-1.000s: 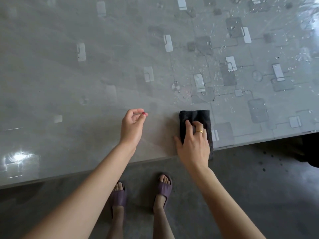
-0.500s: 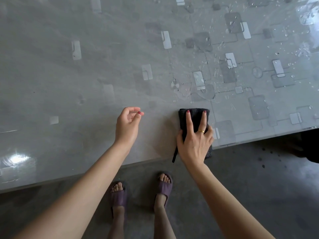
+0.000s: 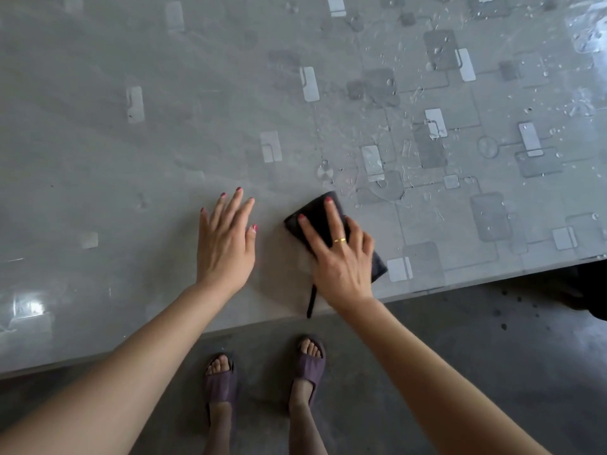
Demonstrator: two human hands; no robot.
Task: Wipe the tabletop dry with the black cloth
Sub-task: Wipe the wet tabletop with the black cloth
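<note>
A folded black cloth (image 3: 316, 215) lies on the grey patterned tabletop (image 3: 164, 142) near its front edge, with a thin loop hanging over the edge. My right hand (image 3: 338, 254) presses flat on the cloth, fingers straight and spread, a gold ring on one finger. My left hand (image 3: 226, 238) rests flat on the table just left of the cloth, fingers straight, holding nothing. Water drops and streaks (image 3: 407, 149) cover the table's right half beyond the cloth.
The table's front edge (image 3: 460, 284) runs diagonally below my hands. Below it lies a dark concrete floor (image 3: 492, 372) with a few wet spots, and my feet in purple sandals (image 3: 310, 366). A dark object (image 3: 594, 290) sits at the right edge.
My left hand has uncurled and now lies flat on the table. My right hand has turned the cloth so it slants to the upper left, fingers spread wider on it.
</note>
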